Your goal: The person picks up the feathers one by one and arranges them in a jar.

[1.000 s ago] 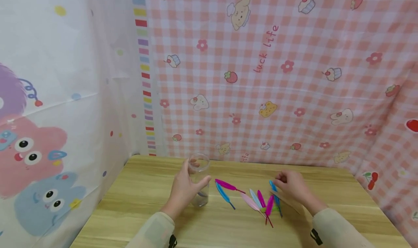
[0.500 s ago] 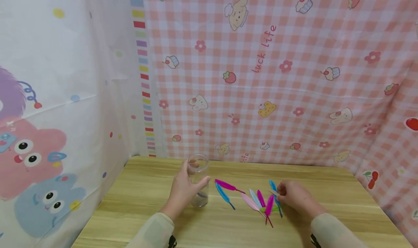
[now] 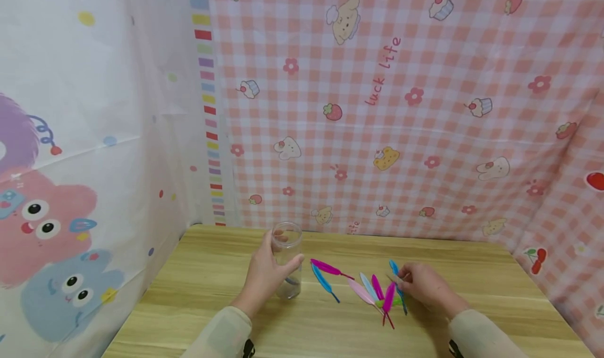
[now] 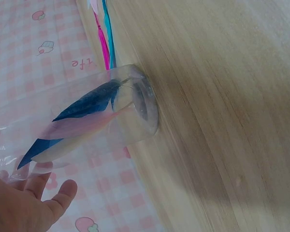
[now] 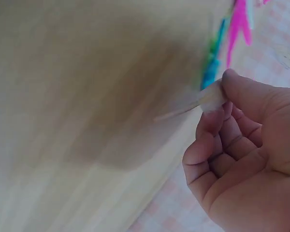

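Observation:
In the head view my left hand (image 3: 266, 271) holds a tall clear jar (image 3: 289, 248), its thumb in front and fingertips behind the wall. Dark blue, pink and cream feather shapes show at the jar (image 4: 130, 104) in the left wrist view; whether they lie inside or behind it, I cannot tell. My right hand (image 3: 424, 287) pinches a cream feather (image 5: 211, 98) between thumb and fingers, its thin quill sticking out. Close by lie a blue feather (image 3: 394, 267) and a magenta feather (image 3: 389, 296). The right fingers hide part of the cream feather.
Several loose feathers lie between the hands, among them a pale pink feather (image 3: 360, 291) and a green one (image 3: 397, 300). Another magenta feather (image 3: 325, 266) and a blue feather (image 3: 323, 279) lie just right of the jar. Printed cloth (image 3: 377, 138) hangs behind the wooden table (image 3: 189, 295).
My right hand has moved slightly down toward the feather pile, and the cream feather it holds has turned. The left hand and jar have stayed in place.

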The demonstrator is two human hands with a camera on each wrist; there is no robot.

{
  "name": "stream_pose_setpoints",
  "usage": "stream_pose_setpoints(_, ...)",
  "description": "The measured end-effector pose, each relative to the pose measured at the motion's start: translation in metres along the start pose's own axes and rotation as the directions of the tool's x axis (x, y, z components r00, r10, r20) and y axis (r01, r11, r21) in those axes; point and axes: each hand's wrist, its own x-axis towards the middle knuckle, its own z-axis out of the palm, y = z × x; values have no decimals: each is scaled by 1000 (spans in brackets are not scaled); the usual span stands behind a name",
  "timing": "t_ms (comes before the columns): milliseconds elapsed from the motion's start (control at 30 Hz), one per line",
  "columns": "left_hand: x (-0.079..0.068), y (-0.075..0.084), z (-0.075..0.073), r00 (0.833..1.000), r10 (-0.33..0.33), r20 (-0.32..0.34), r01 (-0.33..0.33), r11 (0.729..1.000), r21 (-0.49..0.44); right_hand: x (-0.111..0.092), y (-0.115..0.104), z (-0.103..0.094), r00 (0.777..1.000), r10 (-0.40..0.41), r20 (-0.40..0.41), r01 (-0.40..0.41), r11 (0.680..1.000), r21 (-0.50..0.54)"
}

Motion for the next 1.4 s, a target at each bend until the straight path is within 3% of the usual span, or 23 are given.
stream_pose_setpoints(167,0,0,0,1000,-6,2,6,1000,-7,-7,-14,-11,998,-47,-37,52,989,141)
stream_pose_setpoints(500,0,0,0,1000,0,5,0,1000,-12,-21,-72,-19,994,-77,-82,94,968,233)
stream_pose_setpoints(700,0,0,1,1000,-2,6,2,1000,-7,-28,-111,-18,986,-137,-93,160,926,342)
stream_pose_setpoints(800,-1,1,0,1000,-5,6,5,1000,-3,-30,-130,-17,977,-165,-135,205,903,378)
stream_pose_setpoints(967,-1,2,-1,1000,-8,5,8,1000,3,-30,-162,-18,938,-209,-278,320,834,450)
stream_pose_setpoints(1100,-1,2,-2,1000,-8,0,8,1000,5,-29,-191,-20,872,-267,-410,455,749,482)
stream_pose_setpoints(1200,-1,1,-2,1000,1,-1,-1,1000,-2,-28,-211,-19,827,-326,-459,539,694,477)
stream_pose_setpoints(1300,-1,0,-1,1000,3,3,-3,1000,-13,-26,-224,-14,816,-353,-457,559,684,469)
stream_pose_setpoints(1400,-1,1,0,1000,4,7,-4,1000,-22,-25,-230,-8,840,-341,-422,525,708,472)
